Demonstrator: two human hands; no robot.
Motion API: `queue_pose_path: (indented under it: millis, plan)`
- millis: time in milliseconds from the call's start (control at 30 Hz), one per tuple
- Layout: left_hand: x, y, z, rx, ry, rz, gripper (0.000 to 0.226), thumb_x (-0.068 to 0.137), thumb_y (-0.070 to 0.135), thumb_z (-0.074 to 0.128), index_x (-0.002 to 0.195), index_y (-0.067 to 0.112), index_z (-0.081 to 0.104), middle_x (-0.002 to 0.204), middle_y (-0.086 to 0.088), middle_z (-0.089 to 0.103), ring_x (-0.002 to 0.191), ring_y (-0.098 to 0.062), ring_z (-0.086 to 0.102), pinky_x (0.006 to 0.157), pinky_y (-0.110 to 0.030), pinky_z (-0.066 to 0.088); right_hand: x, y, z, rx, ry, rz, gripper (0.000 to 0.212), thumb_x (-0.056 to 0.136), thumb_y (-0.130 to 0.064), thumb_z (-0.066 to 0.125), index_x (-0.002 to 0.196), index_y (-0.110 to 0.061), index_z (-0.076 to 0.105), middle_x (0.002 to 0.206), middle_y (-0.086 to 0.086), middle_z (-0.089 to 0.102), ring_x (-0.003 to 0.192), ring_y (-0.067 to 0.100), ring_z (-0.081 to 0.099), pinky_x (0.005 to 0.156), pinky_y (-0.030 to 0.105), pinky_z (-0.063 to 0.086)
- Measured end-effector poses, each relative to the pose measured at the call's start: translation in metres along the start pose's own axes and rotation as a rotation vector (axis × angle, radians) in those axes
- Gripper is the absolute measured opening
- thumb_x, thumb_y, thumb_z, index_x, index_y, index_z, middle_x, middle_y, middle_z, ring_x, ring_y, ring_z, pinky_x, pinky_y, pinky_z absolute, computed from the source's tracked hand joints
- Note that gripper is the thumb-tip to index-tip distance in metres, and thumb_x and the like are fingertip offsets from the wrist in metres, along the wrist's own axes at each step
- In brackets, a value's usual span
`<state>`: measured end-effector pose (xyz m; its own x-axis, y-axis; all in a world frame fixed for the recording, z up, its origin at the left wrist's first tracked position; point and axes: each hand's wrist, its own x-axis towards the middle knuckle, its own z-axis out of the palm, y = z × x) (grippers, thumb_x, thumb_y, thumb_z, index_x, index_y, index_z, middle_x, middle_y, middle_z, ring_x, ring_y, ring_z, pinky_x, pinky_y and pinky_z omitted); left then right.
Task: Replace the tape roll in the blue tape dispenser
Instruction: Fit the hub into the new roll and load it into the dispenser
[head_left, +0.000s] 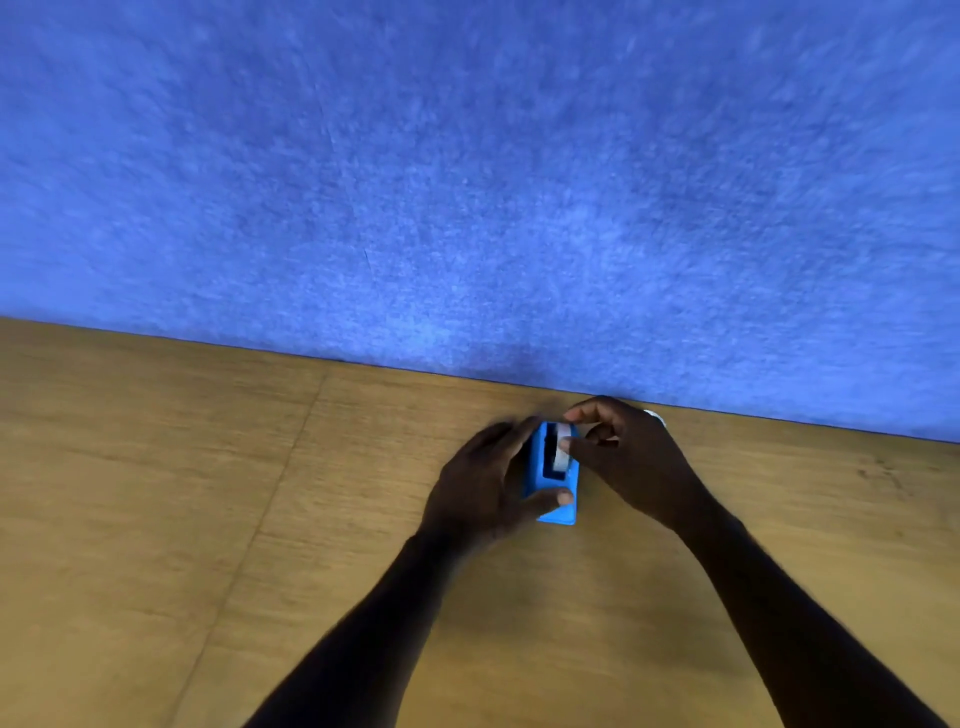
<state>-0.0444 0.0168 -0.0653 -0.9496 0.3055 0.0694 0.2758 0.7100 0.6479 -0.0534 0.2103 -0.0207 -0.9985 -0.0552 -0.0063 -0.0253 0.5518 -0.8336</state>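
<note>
1. Right hand: thumb and forefinger pinched on the white tape roll, which sits partly down in the slot of the blue tape dispenser. Other fingers curled loosely. Something small and white shows behind the wrist, too blurred to identify.
2. Left hand: wrapped around the dispenser's left side, thumb pressed across its near end, fingers along the far side. It's clamping the body down.
3. Dispenser sits on the wooden table, close to the blue felt wall, near end pointing at the camera.
4. Contents: dispenser holds only that one roll. Dark gap beside the roll means it's off to the right of the slot. Can't tell if a hub is in it or seated.
5. Risks, my read:
   - Roll goes in crooked, jams against the slot wall; cause: off-centre position.
   - Hub misses its notches, so the roll spins loose or pops out.
   - Roll in backwards, sticky side wrong at the cutter; direction not readable here.
   - Left thumb is near the cutter end; a slip could nick it.
   - Frame blurred, so fine detail is unreliable.
</note>
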Motion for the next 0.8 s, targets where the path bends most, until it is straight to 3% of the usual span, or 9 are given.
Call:
queue_pose_path:
  millis: [200,367,500,600,667,800]
  plan:
    - [0.003,0.008,0.0,-0.141,0.089,-0.05,0.072,0.078,0.071,0.048,0.142,0.04,0.043,0.141,0.015,0.052,0.12,0.014,0.036,0.093,-0.004,0.028,0.0,-0.008,-0.002,-0.062,0.032,-0.009,0.021,0.079,-0.017,0.078,0.099,-0.019,0.072,0.088,-0.019,0.069,0.069,-0.014,0.06,0.063,0.0,0.042]
    - [0.006,0.014,0.001,-0.132,0.142,-0.011,0.059,0.082,0.066,0.049,0.134,0.039,0.056,0.13,0.013,0.062,0.121,-0.003,0.05,0.103,-0.027,0.043,-0.004,-0.012,-0.006,-0.081,0.015,-0.001,0.025,0.078,-0.011,0.078,0.101,-0.018,0.072,0.091,-0.012,0.071,0.07,-0.012,0.061,0.065,0.001,0.043]
    - [0.005,0.014,0.002,-0.107,0.171,0.015,0.055,0.083,0.062,0.055,0.132,0.036,0.058,0.13,0.014,0.063,0.121,-0.005,0.051,0.102,-0.025,0.042,-0.005,-0.014,-0.005,-0.13,0.036,-0.018,0.026,0.077,-0.01,0.077,0.101,-0.016,0.073,0.086,-0.014,0.068,0.076,-0.005,0.063,0.065,0.001,0.043]
    - [0.004,0.013,0.002,-0.087,0.188,0.035,0.052,0.086,0.056,0.061,0.133,0.035,0.057,0.132,0.016,0.062,0.121,-0.003,0.049,0.1,-0.02,0.039,-0.008,-0.017,-0.004,-0.199,0.035,-0.122,0.019,0.076,-0.007,0.076,0.094,-0.013,0.074,0.089,-0.003,0.071,0.08,0.012,0.069,0.074,0.022,0.055]
    - [0.003,0.013,0.001,-0.076,0.187,0.04,0.051,0.086,0.054,0.062,0.133,0.034,0.057,0.132,0.016,0.062,0.121,-0.003,0.049,0.1,-0.02,0.038,-0.01,-0.018,-0.005,-0.235,0.031,-0.213,0.016,0.077,-0.006,0.076,0.092,-0.011,0.075,0.092,0.002,0.072,0.083,0.015,0.069,0.076,0.034,0.058]
    - [0.004,0.014,0.001,-0.078,0.178,0.034,0.052,0.087,0.054,0.063,0.134,0.032,0.058,0.133,0.015,0.062,0.122,-0.005,0.051,0.102,-0.023,0.041,-0.012,-0.014,-0.006,-0.313,0.03,-0.339,0.007,0.079,-0.008,0.075,0.084,-0.012,0.075,0.091,0.002,0.074,0.084,0.014,0.068,0.073,0.038,0.058]
